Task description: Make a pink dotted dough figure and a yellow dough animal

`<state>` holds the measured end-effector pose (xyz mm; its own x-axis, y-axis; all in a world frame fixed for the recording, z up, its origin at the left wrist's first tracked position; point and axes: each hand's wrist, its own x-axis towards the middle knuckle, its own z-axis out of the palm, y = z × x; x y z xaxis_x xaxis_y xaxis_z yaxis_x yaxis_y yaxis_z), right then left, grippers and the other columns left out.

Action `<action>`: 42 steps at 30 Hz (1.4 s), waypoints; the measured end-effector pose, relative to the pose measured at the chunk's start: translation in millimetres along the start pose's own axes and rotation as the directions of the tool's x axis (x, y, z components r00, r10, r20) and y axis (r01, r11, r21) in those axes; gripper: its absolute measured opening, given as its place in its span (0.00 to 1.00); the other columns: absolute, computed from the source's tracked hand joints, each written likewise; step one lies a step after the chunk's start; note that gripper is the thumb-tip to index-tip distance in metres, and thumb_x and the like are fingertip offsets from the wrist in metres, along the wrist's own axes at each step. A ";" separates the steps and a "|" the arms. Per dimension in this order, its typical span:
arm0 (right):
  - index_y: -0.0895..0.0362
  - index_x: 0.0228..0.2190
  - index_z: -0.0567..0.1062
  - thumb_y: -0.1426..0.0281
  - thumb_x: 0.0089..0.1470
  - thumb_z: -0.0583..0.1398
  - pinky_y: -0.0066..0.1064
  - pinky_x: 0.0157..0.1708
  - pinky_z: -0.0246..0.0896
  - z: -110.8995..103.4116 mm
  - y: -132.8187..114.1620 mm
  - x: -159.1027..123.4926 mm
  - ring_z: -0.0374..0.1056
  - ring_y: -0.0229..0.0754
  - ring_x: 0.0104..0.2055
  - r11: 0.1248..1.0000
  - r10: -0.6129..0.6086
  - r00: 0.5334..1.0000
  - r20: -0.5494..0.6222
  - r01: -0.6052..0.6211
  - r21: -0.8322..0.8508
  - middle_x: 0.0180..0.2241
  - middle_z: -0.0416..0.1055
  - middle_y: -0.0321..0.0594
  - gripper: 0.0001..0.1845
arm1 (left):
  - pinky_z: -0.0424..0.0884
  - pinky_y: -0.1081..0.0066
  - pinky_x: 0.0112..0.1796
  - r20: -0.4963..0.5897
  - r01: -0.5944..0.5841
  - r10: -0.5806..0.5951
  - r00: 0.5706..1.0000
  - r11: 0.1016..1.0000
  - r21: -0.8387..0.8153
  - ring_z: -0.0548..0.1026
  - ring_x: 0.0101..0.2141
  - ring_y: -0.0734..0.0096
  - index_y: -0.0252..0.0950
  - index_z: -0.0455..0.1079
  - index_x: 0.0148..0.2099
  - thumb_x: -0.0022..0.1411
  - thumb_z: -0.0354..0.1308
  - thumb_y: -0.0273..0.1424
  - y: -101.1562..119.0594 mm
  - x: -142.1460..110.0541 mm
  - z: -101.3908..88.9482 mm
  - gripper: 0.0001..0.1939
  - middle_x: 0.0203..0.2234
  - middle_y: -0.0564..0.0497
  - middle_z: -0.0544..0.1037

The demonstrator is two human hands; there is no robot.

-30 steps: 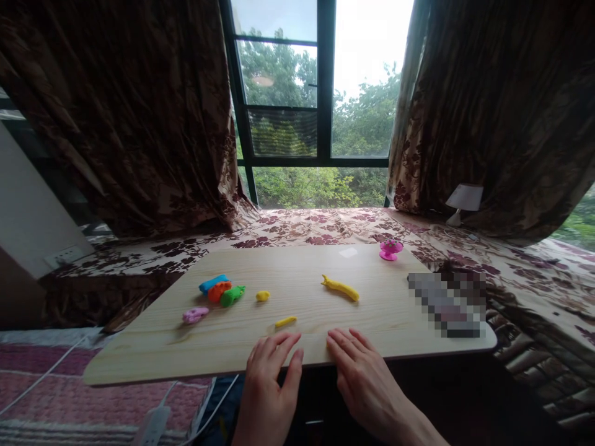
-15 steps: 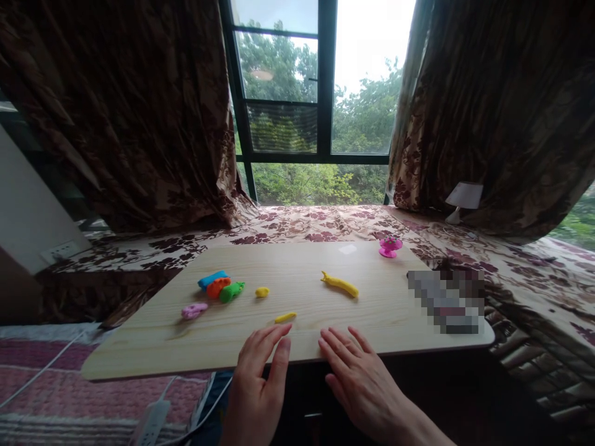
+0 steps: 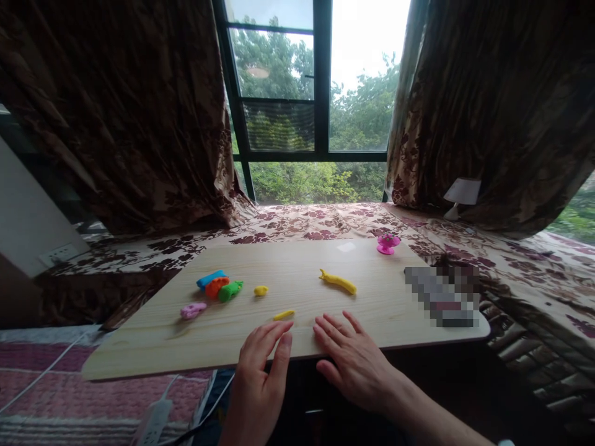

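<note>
My left hand [image 3: 263,371] is at the table's front edge, fingers stretched out and holding nothing. Just beyond its fingertips lies a small yellow clay strip [image 3: 284,315]. My right hand [image 3: 351,356] lies flat over the front edge with its fingers spread. Farther back is a long yellow clay piece [image 3: 338,282] with a forked left end. A small yellow lump [image 3: 261,290] sits left of centre. Beside it are green [image 3: 230,290], orange [image 3: 216,287] and blue [image 3: 211,279] clay pieces close together, with a pink piece [image 3: 193,310] in front of them.
A magenta clay shape [image 3: 387,244] stands at the back right of the pale wooden table [image 3: 153,347]. A pixelated object [image 3: 441,297] lies on the right side. Beyond are a small lamp [image 3: 463,193] and a window. A power strip [image 3: 153,422] is low at left.
My right hand has moved slightly forward onto the tabletop, and more of its forearm shows. The left hand stays nearly in place. The clay pieces rest as before; the view has shifted slightly.
</note>
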<state>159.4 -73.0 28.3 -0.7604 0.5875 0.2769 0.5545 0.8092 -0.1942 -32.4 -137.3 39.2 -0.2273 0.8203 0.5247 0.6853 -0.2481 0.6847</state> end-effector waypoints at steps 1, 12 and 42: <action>0.54 0.57 0.59 0.59 0.62 0.45 0.47 0.61 0.35 -1.0 5.3 8.3 0.45 0.46 0.63 0.999 0.034 0.999 -0.014 -0.034 -0.010 0.60 0.55 0.42 0.25 | 0.61 0.61 0.52 0.006 -0.014 0.014 1.000 1.000 0.008 0.68 0.49 0.63 0.41 0.69 0.47 0.61 0.51 0.33 0.3 -0.2 1.5 0.13 0.45 0.49 0.72; 0.51 0.33 0.77 0.74 0.54 0.57 0.38 0.42 0.59 -11.8 35.9 32.5 0.65 0.43 0.40 0.986 0.103 0.986 -0.131 -0.084 0.147 0.33 0.71 0.39 0.09 | 0.63 0.59 0.50 0.008 -0.013 0.013 1.000 0.998 0.065 0.70 0.46 0.61 0.41 0.71 0.44 0.59 0.53 0.33 -9.4 -1.8 3.2 0.11 0.42 0.48 0.74; 0.53 0.30 0.76 0.73 0.49 0.61 0.30 0.38 0.58 3.6 29.3 21.4 0.66 0.40 0.34 0.910 0.305 0.923 -0.234 -0.210 0.358 0.29 0.72 0.36 0.05 | 0.51 0.52 0.53 0.144 -0.035 0.029 0.989 0.999 0.034 0.71 0.38 0.63 0.42 0.74 0.32 0.54 0.56 0.28 8.5 33.8 60.7 0.06 0.30 0.53 0.77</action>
<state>158.2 -36.7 25.1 -0.4541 0.7876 0.4165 0.5430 0.6152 -0.5715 7.7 -80.4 32.0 -0.1052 0.8783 0.4663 0.7158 -0.2586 0.6487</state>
